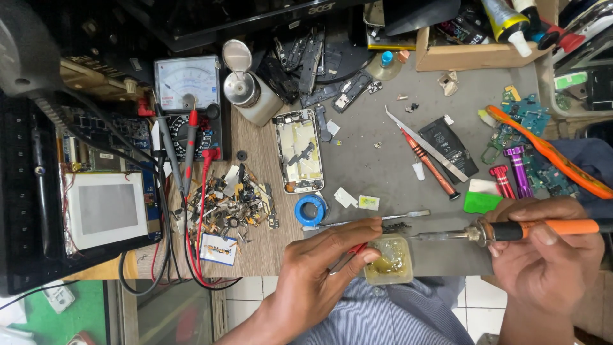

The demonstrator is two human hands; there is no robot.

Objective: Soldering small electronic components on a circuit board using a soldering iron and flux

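Head view, nearest the body: a small tub (388, 260) of yellowish paste, apparently flux, sits at the near edge of the tabletop (377, 172), just over a striped shirt. The left hand (325, 262) is closed lightly against the tub's left side, thumb at the rim, with a slim red-handled tool (348, 257), probably tweezers, pinched between its fingers. The right hand (543, 246) is wrapped fully around the orange and black handle of a soldering iron (511, 231), whose metal shaft is held nearly level, the tip (412, 237) reaching the tub's far right rim; whether it touches the paste cannot be told.

For a clean dip, the tub is best kept pinned so that it cannot slide off the edge, and only the very tip should be wetted, briefly. The left fingers lie close to the hot shaft and should be kept back.

Just beyond lie a flat metal spudger (377, 219) and a roll of blue tape (311, 210). Further off an opened phone frame (299, 151) lies face up, with a red screwdriver (429, 165) and a battery (454, 148) to its right. A heap of small parts (236, 204) and an analogue meter (186, 96) stand at far left.
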